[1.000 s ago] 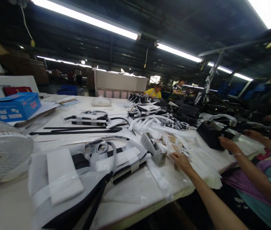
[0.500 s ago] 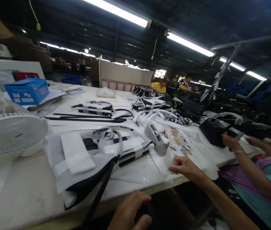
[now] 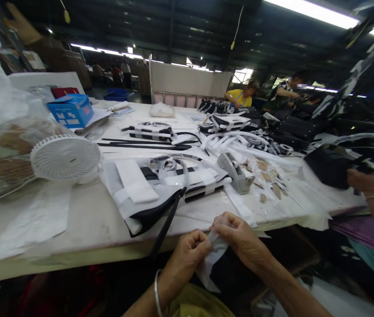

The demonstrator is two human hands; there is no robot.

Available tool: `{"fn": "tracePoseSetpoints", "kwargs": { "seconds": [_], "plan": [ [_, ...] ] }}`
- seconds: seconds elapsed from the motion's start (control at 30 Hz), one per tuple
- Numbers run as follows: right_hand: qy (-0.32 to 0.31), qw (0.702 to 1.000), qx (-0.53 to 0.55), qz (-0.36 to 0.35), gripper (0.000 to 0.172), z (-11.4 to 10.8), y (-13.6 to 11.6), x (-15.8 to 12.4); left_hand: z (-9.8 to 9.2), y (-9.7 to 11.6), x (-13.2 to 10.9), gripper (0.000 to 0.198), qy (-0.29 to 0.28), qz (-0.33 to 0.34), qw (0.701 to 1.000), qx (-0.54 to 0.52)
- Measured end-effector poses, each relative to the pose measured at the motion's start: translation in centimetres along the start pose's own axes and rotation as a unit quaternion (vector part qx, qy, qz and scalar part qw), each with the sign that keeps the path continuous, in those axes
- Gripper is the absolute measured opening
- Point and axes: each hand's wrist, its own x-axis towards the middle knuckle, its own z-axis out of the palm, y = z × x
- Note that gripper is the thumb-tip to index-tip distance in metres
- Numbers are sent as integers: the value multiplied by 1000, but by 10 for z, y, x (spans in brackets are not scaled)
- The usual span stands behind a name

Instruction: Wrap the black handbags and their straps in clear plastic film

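Note:
In front of the table's edge, my left hand (image 3: 190, 253) and my right hand (image 3: 239, 240) are close together, fingertips pinched on a thin, translucent white sheet (image 3: 219, 252). It hangs down between them; whether it is plastic or tissue I cannot tell. Behind my hands on the table lies a black bag (image 3: 155, 218) partly wrapped in white sheeting, its black strap (image 3: 167, 224) drooping over the edge. Coiled clear-wrapped tubing (image 3: 168, 165) rests on top of it. A grey tape dispenser (image 3: 235, 174) stands to the right of the bag.
At left are a white fan (image 3: 64, 158), a large clear sack (image 3: 5, 132) and a blue box (image 3: 71, 110). Paper scraps (image 3: 266, 171), white wrapped handles (image 3: 233, 143) and black straps (image 3: 147, 144) lie across the table. A co-worker's hand (image 3: 363, 180) touches a black bag (image 3: 327, 167) at right.
My left hand has risen and my right hand has moved in to meet it; both now grip the white sheet. The view has swung right and down.

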Motion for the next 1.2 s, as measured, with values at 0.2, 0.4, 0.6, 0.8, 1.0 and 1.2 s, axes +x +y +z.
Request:
{"fn": "tracePoseSetpoints", "kwargs": {
  "seconds": [0.2,0.4,0.6,0.8,1.0,1.2],
  "plan": [
    [-7,995,94,33,35,15,31,1,-23,-8,-20,46,60,-2,995,79],
    [19,999,-39,-14,34,29,51,2,-35,-10,-41,43,53,-34,995,76],
    [58,991,-112,-42,40,49,62,5,-32,-6,-43,52,75,-5,992,-106],
    [51,978,-170,-109,34,53,59,6,-38,5,-43,51,107,6,992,-66],
    [-5,980,-172,-102,27,57,41,8,-41,20,-52,29,202,26,970,134],
    [7,973,-214,-90,29,63,54,15,-47,17,-68,23,196,48,949,242]
  ]
}}
